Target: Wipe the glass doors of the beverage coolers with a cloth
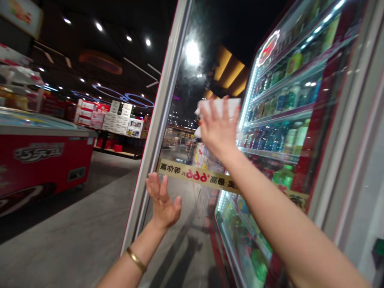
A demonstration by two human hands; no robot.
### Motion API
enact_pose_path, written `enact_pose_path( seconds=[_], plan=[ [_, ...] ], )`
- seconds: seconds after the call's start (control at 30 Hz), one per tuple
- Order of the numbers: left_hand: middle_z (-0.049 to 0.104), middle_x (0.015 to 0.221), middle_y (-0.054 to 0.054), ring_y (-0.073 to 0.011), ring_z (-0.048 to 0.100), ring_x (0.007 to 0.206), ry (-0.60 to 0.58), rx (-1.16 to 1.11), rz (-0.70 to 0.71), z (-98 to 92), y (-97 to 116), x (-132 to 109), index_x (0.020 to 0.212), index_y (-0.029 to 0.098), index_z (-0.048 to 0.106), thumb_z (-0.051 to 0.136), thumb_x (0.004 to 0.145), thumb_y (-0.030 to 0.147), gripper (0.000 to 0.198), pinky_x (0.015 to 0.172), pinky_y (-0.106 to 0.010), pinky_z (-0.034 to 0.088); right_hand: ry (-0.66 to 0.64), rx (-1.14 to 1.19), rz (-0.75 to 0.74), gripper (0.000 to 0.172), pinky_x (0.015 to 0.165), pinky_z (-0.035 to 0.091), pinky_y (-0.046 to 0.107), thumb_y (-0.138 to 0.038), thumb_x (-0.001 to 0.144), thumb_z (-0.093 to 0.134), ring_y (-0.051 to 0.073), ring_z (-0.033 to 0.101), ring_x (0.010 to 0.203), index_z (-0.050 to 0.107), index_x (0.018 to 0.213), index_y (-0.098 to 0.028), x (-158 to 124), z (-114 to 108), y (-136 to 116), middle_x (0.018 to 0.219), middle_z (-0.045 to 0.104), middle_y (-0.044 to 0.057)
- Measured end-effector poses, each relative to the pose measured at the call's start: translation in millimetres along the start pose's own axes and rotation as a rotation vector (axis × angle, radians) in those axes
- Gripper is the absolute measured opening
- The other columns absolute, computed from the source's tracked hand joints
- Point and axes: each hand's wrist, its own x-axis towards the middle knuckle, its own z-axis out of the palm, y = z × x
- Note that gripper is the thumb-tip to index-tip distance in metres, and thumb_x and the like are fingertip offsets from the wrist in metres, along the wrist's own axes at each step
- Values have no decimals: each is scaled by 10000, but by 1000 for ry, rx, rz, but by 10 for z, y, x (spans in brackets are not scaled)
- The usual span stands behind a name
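My right hand (220, 128) lies with fingers spread over a white cloth (232, 107), pressing it against the glass door (186, 100). Most of the cloth is covered by the palm and fingers; whether it is fabric or paper is hard to tell. Lower down, my left hand (164, 202) is open beside the door's metal frame (151, 152), its fingertips at or touching the frame's edge. It holds nothing, and a gold bangle (136, 260) circles that wrist. A yellow sticker strip (177, 170) with mirrored lettering crosses the glass, partly behind my right forearm.
Behind the glass on the right, a lit drinks cooler (279, 108) shows several shelves of bottles, perhaps partly as a reflection. A red chest freezer (48, 160) stands at the left. Stacked boxes (120, 122) sit on a low stand further back. Grey floor (105, 192) runs between.
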Motion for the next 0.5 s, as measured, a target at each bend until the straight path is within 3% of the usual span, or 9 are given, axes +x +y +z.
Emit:
enact_pose_path(
  seconds=[0.07,0.13,0.17,0.2,0.23,0.3,0.4,0.43,0.5],
  plan=[
    [-99,1864,-52,-260,-68,1734,33,-26,20,-36,0,-23,1759,268,44,414,1039,325,811,1405,-625,61,-158,106,-399,581,1352,32,765,-382,1098,473,361,107,1705,400,1674,-352,-634,174,-436,1810,295,-21],
    [-76,1867,-55,-269,-15,1738,69,-48,51,-79,-4,-48,1758,274,75,385,1043,326,781,1406,-609,112,-273,200,-751,618,1416,106,620,-397,1017,599,293,191,1695,507,1617,-279,-1326,292,-687,1743,437,-14],
    [-49,1869,-47,-270,19,1738,81,-56,71,-99,-6,-57,1756,288,101,382,1040,322,770,1406,-597,134,-303,221,-845,561,1428,136,529,-404,999,612,243,230,1685,603,1537,-244,-1595,302,-677,1685,523,1],
    [-12,1871,-33,-267,54,1736,85,-62,97,-117,-5,-60,1754,302,135,393,1034,314,764,1408,-578,144,-307,221,-845,540,1427,148,513,-434,1017,600,224,238,1682,608,1532,-275,-1778,276,-569,1692,512,-22],
    [29,1870,-15,-261,82,1734,74,-63,125,-130,-1,-56,1749,314,170,416,1024,301,766,1413,-556,142,-285,192,-763,538,1425,143,525,-437,1036,579,215,235,1683,577,1560,-315,-1870,216,-372,1707,489,-40],
    [101,1862,20,-250,112,1729,19,-49,178,-142,23,-25,1743,324,220,488,998,280,793,1423,-514,108,-174,76,-409,557,1400,109,648,-423,1083,506,259,198,1696,456,1637,-397,-1830,40,169,1760,396,-53],
    [160,1841,31,-242,94,1729,-117,32,191,-122,89,53,1740,328,237,600,971,291,851,1429,-484,28,34,-95,220,580,1297,119,848,-415,1109,413,405,118,1699,403,1676,-297,-1656,-152,768,1813,268,58],
    [190,1831,27,-238,88,1728,-164,66,182,-110,111,78,1738,337,242,623,970,307,858,1428,-480,6,83,-124,328,599,1260,131,895,-414,1106,398,448,81,1694,400,1678,-238,-1695,-159,788,1821,224,104],
    [247,1809,8,-236,95,1724,-246,117,167,-84,139,111,1733,354,252,637,978,338,847,1424,-485,-13,119,-140,293,632,1236,125,927,-403,1083,411,473,12,1689,405,1676,-184,-2012,-106,534,1821,186,134]
  ],
)
